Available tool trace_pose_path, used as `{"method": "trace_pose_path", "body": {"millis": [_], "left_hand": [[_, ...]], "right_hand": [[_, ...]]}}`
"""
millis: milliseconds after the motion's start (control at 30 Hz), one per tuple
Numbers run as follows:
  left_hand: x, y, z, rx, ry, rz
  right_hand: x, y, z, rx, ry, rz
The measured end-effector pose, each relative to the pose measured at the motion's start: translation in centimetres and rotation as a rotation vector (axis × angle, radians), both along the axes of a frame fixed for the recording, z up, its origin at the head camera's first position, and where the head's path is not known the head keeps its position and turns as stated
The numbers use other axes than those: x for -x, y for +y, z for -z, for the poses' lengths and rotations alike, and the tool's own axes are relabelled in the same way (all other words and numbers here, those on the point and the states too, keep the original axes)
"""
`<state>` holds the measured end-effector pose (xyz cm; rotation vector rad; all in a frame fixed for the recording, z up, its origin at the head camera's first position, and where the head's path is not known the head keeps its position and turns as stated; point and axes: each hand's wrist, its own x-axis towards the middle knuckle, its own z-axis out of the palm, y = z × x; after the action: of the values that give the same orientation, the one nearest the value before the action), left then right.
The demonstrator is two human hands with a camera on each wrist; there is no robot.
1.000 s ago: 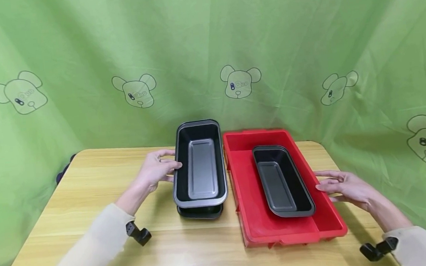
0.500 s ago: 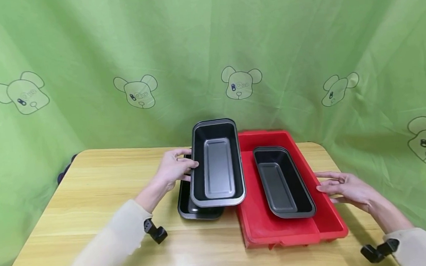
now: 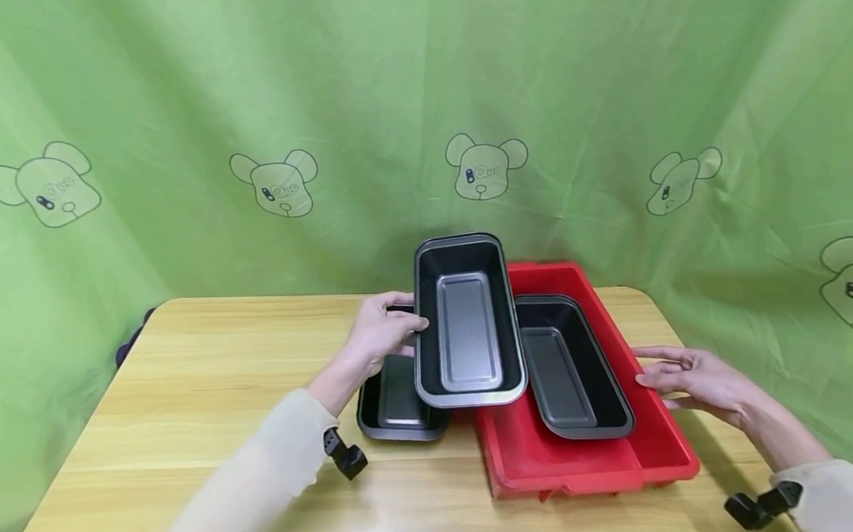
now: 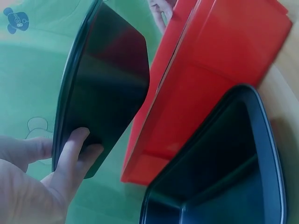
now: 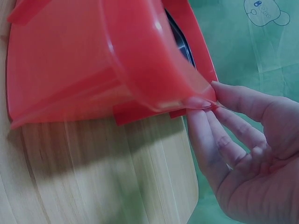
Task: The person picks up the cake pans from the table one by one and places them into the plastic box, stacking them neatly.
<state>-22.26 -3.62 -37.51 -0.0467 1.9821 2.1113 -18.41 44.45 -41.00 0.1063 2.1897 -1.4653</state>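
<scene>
Your left hand (image 3: 379,332) pinches the raised pan (image 3: 467,321) by its left rim, clear of the table pan (image 3: 401,397). Your right hand (image 3: 694,378) grips the red tray's (image 3: 563,466) right rim; tray pan (image 3: 578,371) sits inside.

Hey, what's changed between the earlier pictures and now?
The left hand carried the held pan rightward toward the red tray, uncovering more of the lower pan. Unchanged: the left hand's grip, the right hand at the tray's rim, and the inner pan.
</scene>
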Motion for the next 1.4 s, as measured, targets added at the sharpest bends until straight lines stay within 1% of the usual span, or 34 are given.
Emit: {"method": "trace_pose_path", "body": {"millis": [300, 533, 800, 967, 1133, 1400], "left_hand": [[0.1, 2.0, -0.2, 0.000, -0.006, 0.001], [0.2, 3.3, 0.2, 0.009, 0.007, 0.013], [0.5, 5.4, 0.9, -0.002, -0.006, 0.015], [0.3, 6.6, 1.0, -0.007, -0.016, 0.017], [0.2, 7.7, 1.2, 0.002, -0.010, 0.008], [0.5, 9.3, 1.6, 0.007, -0.010, -0.031]], "right_hand": [[0.0, 0.1, 0.0, 0.025, 0.005, -0.015], [0.0, 0.2, 0.0, 0.041, 0.010, -0.024], [0.0, 0.3, -0.1, 0.066, 0.004, -0.036], [0.0, 0.1, -0.1, 0.066, 0.004, -0.030], [0.0, 0.1, 0.0, 0.062, 0.000, -0.026], [0.1, 0.1, 0.0, 0.052, 0.004, -0.020]]}}
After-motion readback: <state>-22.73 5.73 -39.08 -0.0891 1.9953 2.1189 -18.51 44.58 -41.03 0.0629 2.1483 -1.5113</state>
